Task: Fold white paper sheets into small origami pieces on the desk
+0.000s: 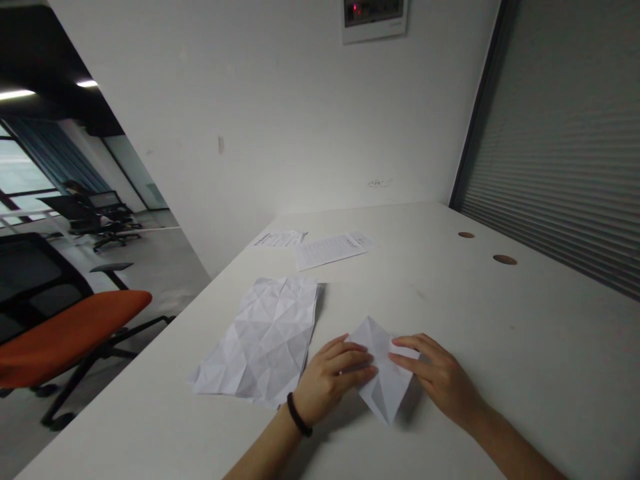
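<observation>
A small folded piece of white paper [383, 380] is between my two hands, low over the white table [500, 347]. My left hand [333, 373], with a dark band on the wrist, grips its left side, fingers laid across the front and the thumb hidden. On the right edge, my right hand [437, 373] pinches the paper between its fingers. Creases run over the sheet, and its corners point up and down. Just left of my left hand lies a stack of creased white paper sheets [273, 333].
Printed sheets [333, 250] lie farther back on the table, near the wall [300, 120]. Two round holes [505, 260] are cut in the tabletop by the blinds [565, 173] on the right. An orange office chair [75, 333] stands beyond the table's left edge.
</observation>
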`<action>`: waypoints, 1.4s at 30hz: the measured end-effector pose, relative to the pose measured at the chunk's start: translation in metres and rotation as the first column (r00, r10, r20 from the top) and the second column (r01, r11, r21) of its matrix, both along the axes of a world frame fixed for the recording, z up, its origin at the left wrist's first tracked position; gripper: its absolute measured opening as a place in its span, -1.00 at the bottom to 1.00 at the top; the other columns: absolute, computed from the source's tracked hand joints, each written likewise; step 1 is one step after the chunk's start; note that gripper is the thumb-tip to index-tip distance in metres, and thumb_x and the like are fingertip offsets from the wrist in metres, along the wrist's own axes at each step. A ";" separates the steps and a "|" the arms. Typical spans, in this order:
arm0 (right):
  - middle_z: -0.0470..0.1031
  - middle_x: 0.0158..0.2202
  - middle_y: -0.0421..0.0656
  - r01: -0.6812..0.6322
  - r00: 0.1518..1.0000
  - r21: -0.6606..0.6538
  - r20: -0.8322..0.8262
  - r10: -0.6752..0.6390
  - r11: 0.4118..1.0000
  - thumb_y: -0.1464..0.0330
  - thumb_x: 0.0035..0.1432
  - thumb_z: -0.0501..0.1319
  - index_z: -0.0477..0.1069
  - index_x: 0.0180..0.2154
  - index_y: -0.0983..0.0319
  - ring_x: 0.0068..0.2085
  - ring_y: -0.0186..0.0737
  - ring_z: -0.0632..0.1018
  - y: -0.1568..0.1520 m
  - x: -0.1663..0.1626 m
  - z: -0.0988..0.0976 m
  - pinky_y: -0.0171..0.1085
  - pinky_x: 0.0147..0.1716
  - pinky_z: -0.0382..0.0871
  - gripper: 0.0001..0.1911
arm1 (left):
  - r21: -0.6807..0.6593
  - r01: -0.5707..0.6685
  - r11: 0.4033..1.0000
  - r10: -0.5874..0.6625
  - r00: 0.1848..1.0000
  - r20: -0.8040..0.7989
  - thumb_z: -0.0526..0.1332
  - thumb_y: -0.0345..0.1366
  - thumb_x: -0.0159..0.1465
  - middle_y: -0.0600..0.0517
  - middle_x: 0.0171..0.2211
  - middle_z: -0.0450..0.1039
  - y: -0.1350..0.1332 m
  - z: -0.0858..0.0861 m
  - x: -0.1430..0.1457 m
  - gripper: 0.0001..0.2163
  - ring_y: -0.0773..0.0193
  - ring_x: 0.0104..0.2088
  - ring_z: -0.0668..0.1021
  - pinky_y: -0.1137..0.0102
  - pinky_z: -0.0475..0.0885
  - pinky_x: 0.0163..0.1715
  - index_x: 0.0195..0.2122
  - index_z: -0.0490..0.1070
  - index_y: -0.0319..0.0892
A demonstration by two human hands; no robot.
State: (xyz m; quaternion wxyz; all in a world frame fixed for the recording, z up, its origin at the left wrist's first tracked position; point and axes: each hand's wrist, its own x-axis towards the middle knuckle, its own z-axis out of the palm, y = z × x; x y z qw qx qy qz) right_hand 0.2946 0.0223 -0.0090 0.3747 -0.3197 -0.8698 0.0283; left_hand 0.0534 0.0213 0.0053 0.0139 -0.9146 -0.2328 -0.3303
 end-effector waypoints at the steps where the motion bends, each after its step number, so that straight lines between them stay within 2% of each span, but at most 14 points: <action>1: 0.43 -0.11 -0.06 0.001 1.000 0.010 -0.020 -0.001 1.000 0.60 0.12 -0.01 0.42 -0.10 0.11 -0.11 -0.20 0.42 0.000 0.000 -0.001 -0.18 -0.16 0.40 -0.57 | 0.009 -0.007 1.000 0.007 1.000 -0.001 0.01 -0.35 0.33 0.05 -0.16 0.46 0.000 0.000 0.000 -0.79 0.31 -0.08 0.42 0.22 0.19 0.06 -0.10 0.38 -0.05; 3: 0.43 -0.11 -0.06 0.021 1.000 -0.033 -0.007 -0.022 0.999 0.62 0.10 -0.01 0.43 -0.13 0.13 -0.09 -0.21 0.42 0.001 -0.001 -0.005 -0.19 -0.14 0.39 -0.57 | -0.031 -0.039 0.999 0.038 0.998 -0.051 0.02 -0.36 0.33 0.04 -0.16 0.46 0.000 -0.002 0.001 -0.79 0.30 -0.08 0.43 0.19 0.16 0.09 -0.12 0.40 -0.06; 5: 0.44 -0.13 -0.07 0.062 0.996 -0.144 0.072 -0.052 0.988 0.64 0.05 -0.01 0.47 -0.19 0.14 -0.09 -0.21 0.42 0.002 -0.003 -0.008 -0.18 -0.12 0.38 -0.57 | -0.120 -0.071 0.990 0.053 0.988 -0.144 0.05 -0.39 0.30 0.03 -0.18 0.46 0.001 -0.006 0.002 -0.81 0.28 -0.12 0.45 0.17 0.18 0.07 -0.15 0.42 -0.09; 9: 0.42 -0.09 -0.08 0.111 0.979 -0.325 0.201 -0.046 0.939 0.63 -0.03 0.05 0.48 -0.24 0.17 -0.03 -0.18 0.39 0.001 -0.004 -0.006 -0.14 -0.03 0.30 -0.62 | -0.303 -0.056 0.951 -0.020 0.969 -0.244 0.14 -0.45 0.19 0.00 -0.20 0.46 0.000 -0.008 0.005 -0.81 0.25 -0.17 0.45 0.32 0.34 -0.10 -0.18 0.43 -0.13; 12: 0.41 -0.07 -0.11 0.095 0.978 -0.383 0.209 -0.014 0.919 0.63 -0.09 0.06 0.48 -0.28 0.16 0.00 -0.16 0.36 -0.004 -0.002 0.000 -0.14 0.02 0.24 -0.61 | -0.347 -0.021 0.938 -0.064 0.971 -0.230 0.16 -0.47 0.14 0.00 -0.23 0.45 -0.003 -0.005 0.006 -0.78 0.23 -0.19 0.44 0.33 0.35 -0.14 -0.18 0.42 -0.14; 17: 0.19 0.14 -0.10 0.115 0.987 -0.478 0.155 -0.045 0.871 0.58 -0.07 0.07 0.33 -0.01 0.14 0.10 -0.15 0.28 -0.007 -0.002 -0.001 -0.15 0.08 0.18 -0.46 | -0.411 -0.012 0.911 -0.044 0.991 -0.127 0.14 -0.62 0.03 -0.06 -0.10 0.34 -0.006 -0.004 0.007 -0.58 0.21 -0.07 0.36 0.34 0.33 -0.07 -0.09 0.37 -0.14; 19: 0.20 0.13 -0.10 0.080 0.991 -0.509 0.136 -0.012 0.857 0.59 -0.06 0.04 0.34 -0.01 0.13 0.07 -0.18 0.33 -0.006 -0.003 -0.004 -0.18 0.06 0.22 -0.46 | -0.432 -0.016 0.902 -0.036 0.993 -0.112 0.12 -0.64 0.00 -0.06 -0.06 0.30 -0.006 -0.006 0.007 -0.51 0.19 -0.04 0.34 0.31 0.33 -0.06 -0.05 0.33 -0.10; 22: 0.30 0.05 -0.12 0.018 0.996 -0.533 0.085 0.033 0.846 0.66 -0.13 -0.01 0.38 -0.05 0.12 -0.01 -0.22 0.40 -0.005 -0.004 -0.006 -0.21 0.00 0.28 -0.40 | -0.447 -0.037 0.894 -0.008 0.995 -0.099 0.13 -0.63 -0.01 -0.07 -0.03 0.26 -0.006 -0.010 0.008 -0.46 0.16 -0.02 0.33 0.27 0.33 -0.05 0.01 0.28 -0.07; 26: 0.41 -0.04 -0.11 0.022 0.999 -0.545 -0.011 -0.034 0.838 0.67 -0.27 -0.02 0.41 -0.09 0.14 -0.03 -0.19 0.43 -0.003 -0.004 -0.008 -0.15 0.00 0.29 -0.33 | -0.430 -0.100 0.897 0.081 0.995 -0.061 0.15 -0.60 0.02 -0.11 -0.02 0.26 -0.005 -0.016 0.010 -0.47 0.14 -0.01 0.33 0.24 0.34 -0.05 0.04 0.24 -0.11; 30: 0.47 -0.10 -0.07 0.002 0.969 -0.580 -0.199 -0.144 0.815 0.62 -0.24 0.02 0.47 -0.17 0.20 -0.05 -0.16 0.46 0.001 -0.008 -0.017 -0.09 0.00 0.29 -0.45 | -0.396 -0.110 0.912 0.115 0.993 -0.011 0.23 -0.51 0.03 -0.13 -0.04 0.28 -0.002 -0.020 0.010 -0.50 0.12 -0.04 0.36 0.25 0.36 -0.07 0.03 0.25 -0.16; 33: 0.49 -0.12 -0.05 -0.052 0.916 -0.617 -0.343 -0.209 0.785 0.57 -0.16 0.07 0.48 -0.21 0.21 -0.07 -0.16 0.47 0.003 -0.013 -0.026 -0.08 -0.02 0.30 -0.57 | -0.340 -0.119 0.933 0.143 0.989 0.048 0.15 -0.51 0.15 -0.09 -0.12 0.36 0.000 -0.020 0.008 -0.64 0.19 -0.11 0.41 0.29 0.39 -0.13 -0.01 0.31 -0.13; 36: 0.40 -0.01 -0.03 -0.099 0.878 -0.610 -0.426 -0.220 0.786 0.53 -0.09 0.10 0.48 -0.23 0.20 0.00 -0.16 0.42 0.003 -0.017 -0.028 -0.12 -0.05 0.34 -0.65 | -0.275 -0.091 0.957 0.127 0.985 0.114 0.08 -0.48 0.24 -0.06 -0.15 0.39 0.002 -0.019 0.007 -0.70 0.22 -0.14 0.43 0.30 0.40 -0.15 -0.03 0.33 -0.08; 39: 0.31 0.07 -0.04 -0.093 0.894 -0.551 -0.412 -0.174 0.829 0.54 -0.08 0.11 0.47 -0.26 0.19 0.05 -0.16 0.37 0.002 -0.019 -0.024 -0.14 -0.04 0.34 -0.68 | -0.233 -0.060 0.971 0.095 0.985 0.144 0.05 -0.47 0.27 -0.06 -0.13 0.38 0.004 -0.018 0.005 -0.71 0.22 -0.09 0.41 0.28 0.38 -0.12 -0.04 0.35 -0.05; 42: 0.37 0.01 -0.04 -0.027 0.955 -0.529 -0.265 -0.135 0.848 0.59 -0.10 0.11 0.47 -0.27 0.20 0.03 -0.16 0.39 0.001 -0.018 -0.021 -0.10 0.01 0.28 -0.66 | -0.290 -0.065 0.955 0.081 0.996 0.045 0.08 -0.48 0.22 -0.09 -0.05 0.34 0.003 -0.020 0.005 -0.68 0.17 -0.01 0.36 0.22 0.35 -0.06 -0.03 0.34 -0.08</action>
